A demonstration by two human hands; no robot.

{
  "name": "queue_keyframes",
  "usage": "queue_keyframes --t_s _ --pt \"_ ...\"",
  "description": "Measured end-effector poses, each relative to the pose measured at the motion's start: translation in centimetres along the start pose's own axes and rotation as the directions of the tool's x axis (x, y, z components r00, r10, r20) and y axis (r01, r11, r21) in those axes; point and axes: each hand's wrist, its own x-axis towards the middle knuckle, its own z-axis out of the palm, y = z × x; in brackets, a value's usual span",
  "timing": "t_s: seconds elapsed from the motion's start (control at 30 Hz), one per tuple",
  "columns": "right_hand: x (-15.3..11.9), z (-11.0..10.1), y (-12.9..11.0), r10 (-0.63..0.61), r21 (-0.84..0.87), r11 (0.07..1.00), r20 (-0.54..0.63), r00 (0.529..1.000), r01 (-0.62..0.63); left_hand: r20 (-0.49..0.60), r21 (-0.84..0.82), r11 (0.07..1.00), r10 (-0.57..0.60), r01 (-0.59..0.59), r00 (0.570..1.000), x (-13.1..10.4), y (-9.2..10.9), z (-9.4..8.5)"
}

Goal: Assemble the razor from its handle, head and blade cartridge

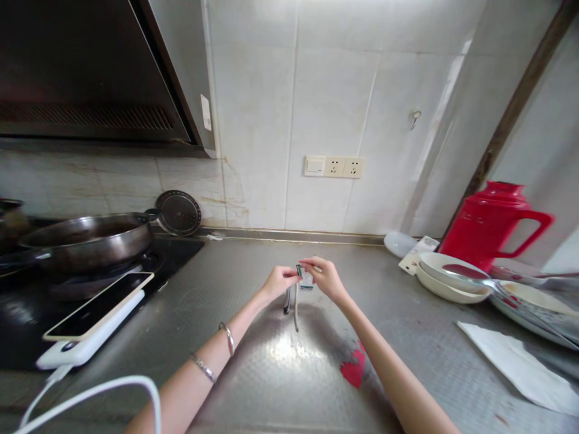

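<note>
Pinching one small green piece (299,271)

Your left hand (278,284) had fingertips closed on it above the grey metal counter (253,386); your right hand's (329,279) fingers nearly met beside it, grip unclear. One pale thin strip (296,310) showed below, blurred.

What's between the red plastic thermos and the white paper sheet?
Head view: two stacked pale bowls and a floral white plate's edge, between thermos and paper.

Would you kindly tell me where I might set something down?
The grey metal counter is bare between the left hand and black glass stove, and between the right hand and stacked white bowls. The far right is crowded around the red plastic jug; the stove holds a steel pan.
</note>
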Motion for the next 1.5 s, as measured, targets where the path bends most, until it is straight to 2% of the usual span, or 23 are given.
queue_keyframes --t_s 0.13,0.27,0.37,0.57,0.77,0.87,1.0,1.13,1.3,1.5 --pt "-0.1 -0.3 -0.1 -0.089 -0.080 0.993 -0.040 0.995 0.086 -0.125 -0.258 0.960 -0.147 0.111 0.981 0.0 0.0 -0.1" --pt "-0.3 -0.4 0.3 -0.172 -0.245 0.955 0.012 0.985 0.170 -0.145 -0.416 0.899 -0.214 0.137 0.966 -0.1 0.2 -0.1" --pt "-0.5 -0.2 0.6 -0.196 -0.327 0.926 0.013 0.981 0.189 -0.138 -0.435 0.888 -0.228 0.148 0.964 -0.2 0.5 0.0" --pt "-0.7 -0.1 0.1 -0.232 -0.388 0.892 0.053 0.971 0.234 -0.140 -0.443 0.883 -0.237 0.153 0.962 -0.4 0.9 0.4" --pt "-0.7 0.0 0.4 -0.345 -0.382 0.860 0.052 0.937 0.338 -0.129 -0.483 0.862 -0.241 0.152 0.962 -0.6 0.9 0.5" --pt "-0.6 0.1 0.6 -0.360 -0.368 0.862 0.041 0.932 0.349 -0.128 -0.467 0.872 -0.233 0.148 0.964 -0.5 0.8 0.3" --pt "-0.1 -0.4 1.5 -0.336 -0.311 0.897 -0.023 0.941 0.313 -0.146 -0.417 0.897 -0.223 0.145 0.964 -0.3 0.6 -0.2" --pt "0.3 -1.4 4.0 -0.254 -0.285 0.932 -0.066 0.965 0.226 -0.231 -0.379 0.914 -0.248 0.148 0.941 0.1 0.2 -0.8" --pt "-0.1 -1.7 7.5 -0.064 -0.343 0.937 0.013 0.998 0.064 -0.315 -0.371 0.916 -0.279 0.153 0.907 0.2 -0.3 -1.4" --pt "-0.3 -1.5 9.1 -0.009 -0.358 0.933 0.095 0.995 0.042 -0.326 -0.365 0.918 -0.282 0.155 0.902 0.2 -0.7 -1.6"
